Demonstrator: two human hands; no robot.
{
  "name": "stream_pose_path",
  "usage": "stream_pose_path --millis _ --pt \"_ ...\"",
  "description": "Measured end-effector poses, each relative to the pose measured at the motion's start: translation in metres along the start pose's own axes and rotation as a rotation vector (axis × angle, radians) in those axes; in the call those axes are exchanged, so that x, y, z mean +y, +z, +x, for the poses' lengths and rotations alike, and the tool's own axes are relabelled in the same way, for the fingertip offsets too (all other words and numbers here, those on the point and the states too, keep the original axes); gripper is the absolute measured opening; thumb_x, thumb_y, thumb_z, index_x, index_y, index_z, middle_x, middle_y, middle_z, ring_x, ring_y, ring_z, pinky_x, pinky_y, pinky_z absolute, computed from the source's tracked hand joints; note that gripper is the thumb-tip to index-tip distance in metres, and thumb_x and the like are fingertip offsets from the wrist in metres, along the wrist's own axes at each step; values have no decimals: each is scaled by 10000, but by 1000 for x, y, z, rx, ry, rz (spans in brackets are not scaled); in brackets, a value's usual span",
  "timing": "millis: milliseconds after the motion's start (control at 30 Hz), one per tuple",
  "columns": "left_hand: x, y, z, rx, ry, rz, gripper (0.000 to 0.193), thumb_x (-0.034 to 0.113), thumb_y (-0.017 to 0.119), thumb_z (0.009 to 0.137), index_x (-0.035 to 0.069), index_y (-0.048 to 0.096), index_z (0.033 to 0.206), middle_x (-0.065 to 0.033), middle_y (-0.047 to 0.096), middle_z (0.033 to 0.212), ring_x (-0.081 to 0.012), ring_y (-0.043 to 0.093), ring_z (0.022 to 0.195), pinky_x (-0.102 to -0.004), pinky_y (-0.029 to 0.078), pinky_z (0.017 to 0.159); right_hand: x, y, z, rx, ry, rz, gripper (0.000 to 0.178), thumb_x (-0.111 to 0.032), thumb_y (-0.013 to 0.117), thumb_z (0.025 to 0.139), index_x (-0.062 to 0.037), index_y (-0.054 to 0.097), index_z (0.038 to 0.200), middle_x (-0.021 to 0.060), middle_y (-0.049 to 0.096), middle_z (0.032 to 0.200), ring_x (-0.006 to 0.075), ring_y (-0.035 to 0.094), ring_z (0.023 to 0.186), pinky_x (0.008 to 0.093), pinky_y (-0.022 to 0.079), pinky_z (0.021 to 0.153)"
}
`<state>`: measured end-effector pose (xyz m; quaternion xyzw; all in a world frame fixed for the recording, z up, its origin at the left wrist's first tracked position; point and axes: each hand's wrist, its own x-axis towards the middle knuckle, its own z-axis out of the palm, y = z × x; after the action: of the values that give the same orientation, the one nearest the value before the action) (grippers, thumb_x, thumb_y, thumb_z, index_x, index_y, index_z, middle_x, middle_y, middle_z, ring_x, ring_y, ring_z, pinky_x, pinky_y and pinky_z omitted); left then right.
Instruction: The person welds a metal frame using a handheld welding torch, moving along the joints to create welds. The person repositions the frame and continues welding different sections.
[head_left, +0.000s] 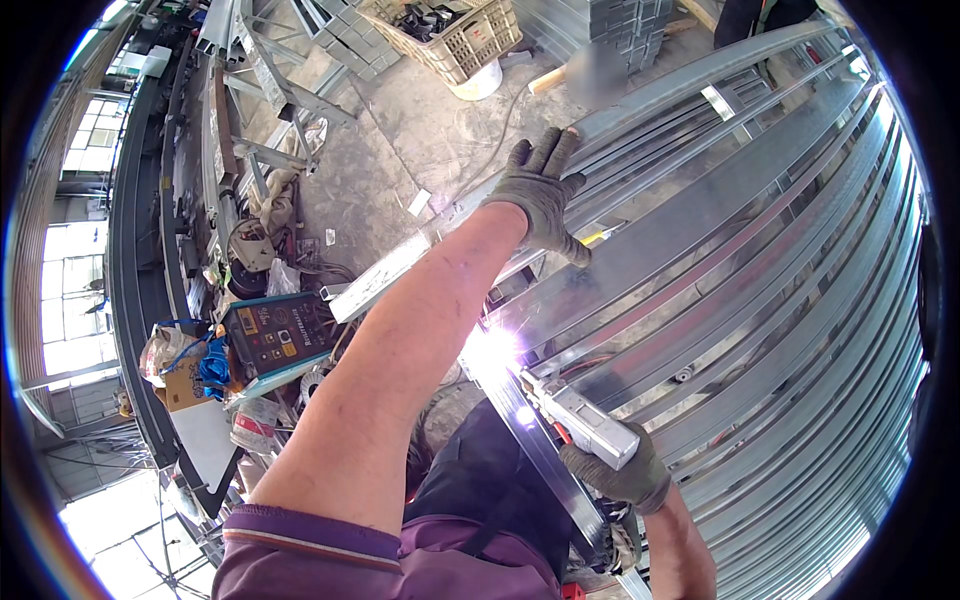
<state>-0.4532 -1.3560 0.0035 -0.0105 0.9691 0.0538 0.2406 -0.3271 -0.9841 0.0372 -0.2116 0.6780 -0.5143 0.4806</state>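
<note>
Our right hand (pixel 628 478) clamps a silver welding tool (pixel 592 428); our left hand (pixel 543 197) spreads its fingers near the metal frame's (pixel 690 222) far edge.

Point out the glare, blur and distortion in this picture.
Head view: a white-violet flare burns out detail ahead of the grey handheld tool in the right hand; head view: windows at left wash out; head view: a blurred patch hides detail near the top; head view: metal bars bow toward the dark rim.
</note>
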Motion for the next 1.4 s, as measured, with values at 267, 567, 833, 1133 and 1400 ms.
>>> stream_pose_path --millis 267,567,833,1133,1400 --pt "0 3 2 9 1 9 1354 921 807 733 148 424 1776 -260 -10 1907 -413 -53 1776 -582 46 1431 8 1 -3 20 -50 -78 397 -317 922 939 -90 835 1253 113 861 1036 278 848 932 392 673 819" --pt "-4 10 5 53 12 -26 1371 922 823 695 133 467 1758 -256 -7 1911 -401 -51 1779 -595 45 1423 13 0 -4 11 -68 -91 387 -310 918 939 -92 838 1248 103 870 1058 266 853 953 393 677 828" --pt "-4 8 4 42 16 -30 1364 908 830 693 131 471 1755 -264 -8 1909 -403 -51 1779 -605 48 1420 3 -1 -7 11 8 -52 385 -300 924 935 -84 837 1242 94 871 1057 254 854 955 385 679 836" --pt "-4 10 6 48 16 -24 1342 902 828 708 139 475 1754 -257 -19 1911 -401 -51 1779 -606 48 1420 16 1 -12 32 -37 -24 398 -285 936 934 -65 831 1249 100 872 1057 222 856 952 364 681 824" --pt "-5 6 9 4 -9 17 1355 937 807 724 151 444 1766 -262 -2 1907 -418 -31 1776 -576 59 1432 16 -2 -5 6 0 -18 410 -274 946 930 -53 828 1254 104 876 1104 210 856 1007 353 680 861"
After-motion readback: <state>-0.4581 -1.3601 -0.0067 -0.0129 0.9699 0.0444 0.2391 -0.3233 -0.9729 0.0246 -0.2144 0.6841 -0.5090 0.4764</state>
